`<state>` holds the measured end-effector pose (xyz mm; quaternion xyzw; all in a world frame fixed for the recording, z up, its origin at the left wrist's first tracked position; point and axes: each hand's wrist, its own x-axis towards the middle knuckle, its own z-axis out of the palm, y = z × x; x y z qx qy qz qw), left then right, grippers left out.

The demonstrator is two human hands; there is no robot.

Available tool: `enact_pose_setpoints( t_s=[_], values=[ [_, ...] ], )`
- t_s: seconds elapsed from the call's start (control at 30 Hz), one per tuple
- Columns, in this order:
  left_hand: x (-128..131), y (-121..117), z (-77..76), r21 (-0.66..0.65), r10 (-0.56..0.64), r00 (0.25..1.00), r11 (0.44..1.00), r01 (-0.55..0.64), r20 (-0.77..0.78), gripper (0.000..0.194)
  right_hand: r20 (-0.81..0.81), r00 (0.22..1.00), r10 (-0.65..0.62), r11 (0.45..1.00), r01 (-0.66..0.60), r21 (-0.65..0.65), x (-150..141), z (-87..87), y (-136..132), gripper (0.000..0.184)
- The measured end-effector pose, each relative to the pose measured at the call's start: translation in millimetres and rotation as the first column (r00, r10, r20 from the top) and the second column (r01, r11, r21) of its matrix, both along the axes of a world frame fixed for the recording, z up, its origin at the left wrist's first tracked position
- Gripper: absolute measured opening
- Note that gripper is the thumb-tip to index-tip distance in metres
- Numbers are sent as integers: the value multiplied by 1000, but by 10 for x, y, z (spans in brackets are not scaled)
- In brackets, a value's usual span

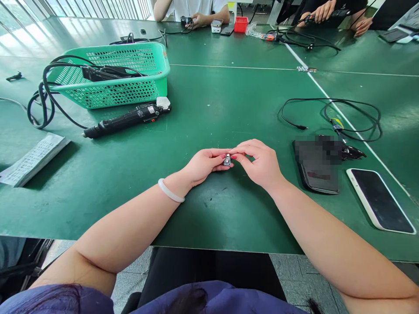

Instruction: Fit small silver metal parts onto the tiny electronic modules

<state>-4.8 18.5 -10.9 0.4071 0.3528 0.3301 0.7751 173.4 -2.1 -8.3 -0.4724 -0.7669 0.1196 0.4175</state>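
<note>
Glossy green tabletop (209,109); matt green plastic basket (113,93).

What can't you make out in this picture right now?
- Head view: the small metal piece at both hands' fingertips; too small, partly covered by fingers.
- Head view: the dark device beside the white phone; pixelation covers part.
- Head view: the green basket's bottom; its front wall and black items hide it.
- Head view: people opposite; top edge cuts off heads.

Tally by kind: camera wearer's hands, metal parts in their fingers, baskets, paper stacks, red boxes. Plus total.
Hands, left hand and right hand: 2
Metal part: 1
Green basket: 1
Paper stack: 1
Red box: 1
Total: 6
</note>
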Motion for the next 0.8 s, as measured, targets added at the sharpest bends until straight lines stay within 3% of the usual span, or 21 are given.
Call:
enact_pose_setpoints(
  t_s=[0.4,0.8],
  values=[
    [14,2,-11,-38,71,997,997,-70,11,31,102,993,-60,998,57,30,-14,-35,-12,11],
    [12,4,-13,-15,50,999,999,-50,-12,26,22,1000,7,1000,-6,-19,-23,-27,-22,15]
  ],
)
